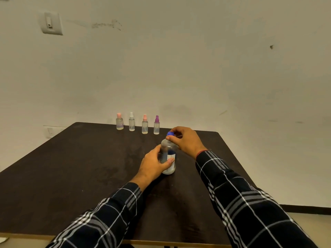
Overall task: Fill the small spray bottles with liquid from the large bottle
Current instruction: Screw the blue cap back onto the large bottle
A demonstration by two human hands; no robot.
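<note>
My left hand [155, 164] grips the upright large bottle [168, 158]; my right hand [186, 141] pinches its blue cap [170, 134] directly above; axis vertical.

right hand [187, 140] hides most of blue cap [169, 134], left hand [154, 163] covers pt of large bottle [167, 149] label [172, 156], label txt + small spray bottles [144, 125] fill lvl too small to tell.
</note>
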